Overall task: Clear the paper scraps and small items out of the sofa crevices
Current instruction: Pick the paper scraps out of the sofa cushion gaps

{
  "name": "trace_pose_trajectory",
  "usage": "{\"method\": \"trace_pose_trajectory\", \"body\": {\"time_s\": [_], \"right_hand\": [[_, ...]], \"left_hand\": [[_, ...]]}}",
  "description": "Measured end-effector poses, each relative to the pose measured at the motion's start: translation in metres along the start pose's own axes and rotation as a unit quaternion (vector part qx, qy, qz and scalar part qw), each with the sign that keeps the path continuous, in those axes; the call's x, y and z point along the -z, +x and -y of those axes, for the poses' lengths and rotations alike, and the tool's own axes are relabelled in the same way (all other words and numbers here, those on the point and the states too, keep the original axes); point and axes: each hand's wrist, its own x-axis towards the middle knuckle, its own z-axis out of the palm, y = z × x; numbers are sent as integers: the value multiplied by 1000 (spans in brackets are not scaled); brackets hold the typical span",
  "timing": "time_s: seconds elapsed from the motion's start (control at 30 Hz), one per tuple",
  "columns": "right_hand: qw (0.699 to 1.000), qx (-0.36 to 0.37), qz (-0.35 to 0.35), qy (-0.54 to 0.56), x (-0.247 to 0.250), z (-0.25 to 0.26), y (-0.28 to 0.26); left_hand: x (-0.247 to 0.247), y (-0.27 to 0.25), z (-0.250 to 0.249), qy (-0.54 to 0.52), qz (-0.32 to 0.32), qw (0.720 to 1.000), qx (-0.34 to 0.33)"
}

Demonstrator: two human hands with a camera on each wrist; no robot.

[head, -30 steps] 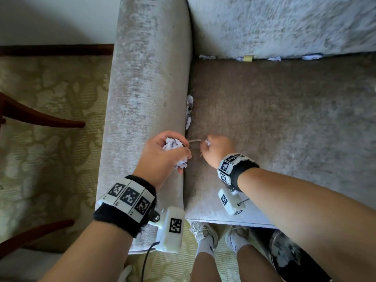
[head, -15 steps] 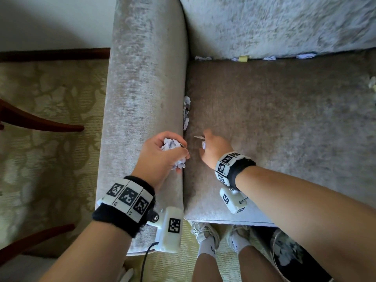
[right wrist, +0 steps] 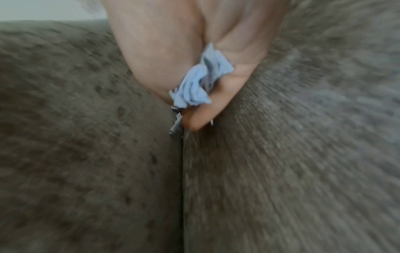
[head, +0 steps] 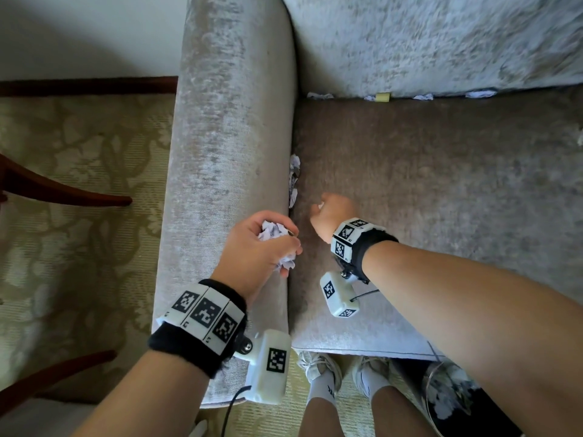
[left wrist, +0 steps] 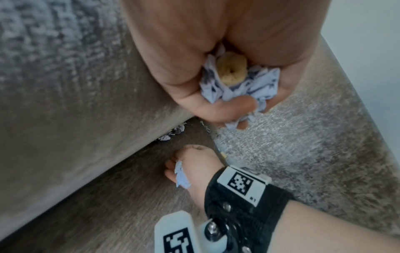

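Observation:
My left hand (head: 277,244) hovers over the inner edge of the sofa armrest (head: 233,152), gripping a wad of crumpled white paper scraps (head: 273,232). The left wrist view shows a small tan ring-shaped piece (left wrist: 231,70) tucked in that wad (left wrist: 255,85). My right hand (head: 320,209) sits as a fist on the seat cushion (head: 441,184) beside the side crevice, holding a paper scrap (right wrist: 194,85) and a thin metal item (right wrist: 175,126). More scraps (head: 294,176) stick out of the side crevice just beyond both hands.
Along the back crevice lie several white scraps (head: 319,95) and a small yellow piece (head: 382,97). Dark wooden chair legs (head: 63,190) stand on the patterned carpet left of the armrest. My feet (head: 321,370) are at the sofa's front edge.
My right hand has drawn a thin item out of the side crevice, pulled it into its fist and shifted slightly away from the left hand. The left hand has kept its wad.

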Motion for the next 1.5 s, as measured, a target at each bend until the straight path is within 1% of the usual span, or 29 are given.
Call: {"method": "trace_pose_trajectory", "body": {"time_s": [0.1, 0.33, 0.47, 0.57, 0.63, 0.7, 0.73, 0.8, 0.87, 0.93, 1.0, 1.1, 1.2, 1.3, 1.37, 1.43, 1.5], "right_hand": [[997, 25, 12, 70, 5, 4, 2], [995, 94, 12, 22, 17, 10, 25], [991, 124, 46, -12, 14, 24, 43], [991, 131, 29, -22, 10, 25, 54], [993, 116, 1, 22, 9, 22, 57], [994, 69, -27, 77, 8, 22, 64], [995, 44, -32, 86, 7, 24, 68], [997, 9, -28, 67, 3, 30, 77], [999, -9, -20, 39, 2, 36, 81], [1000, -9, -20, 21, 3, 38, 82], [1000, -2, -14, 28, 4, 36, 83], [995, 14, -18, 93, 5, 31, 80], [982, 16, -32, 183, 9, 23, 71], [967, -11, 18, 254, 20, 11, 58], [944, -33, 46, 324, 29, 2, 46], [930, -19, 64, 362, 40, -4, 31], [927, 12, 88, 364, 51, -6, 14]], "left_hand": [[-1, 3, -3, 2, -5, 1000, 5], [2, 24, -27, -6, -13, 999, -31], [7, 36, -35, -13, -13, 999, -43], [6, 39, -34, -6, -16, 999, -45], [6, 40, -33, -7, -15, 999, -43], [6, 42, -34, -8, -13, 999, -38], [5, 42, -34, -7, -13, 999, -35], [4, 44, -34, -2, -10, 999, -30], [4, 47, -34, -3, -7, 1000, -25], [3, 48, -34, -3, -6, 1000, -24], [3, 47, -35, -4, -5, 1000, -21], [2, 47, -36, -8, -8, 1000, -16], [1, 46, -36, -5, -10, 1000, -15], [-1, 46, -37, -1, -17, 1000, -18], [-4, 46, -35, 3, -27, 999, -19], [-9, 49, -34, 0, -30, 999, -13], [-17, 51, -34, 10, -29, 1000, 1]]}}
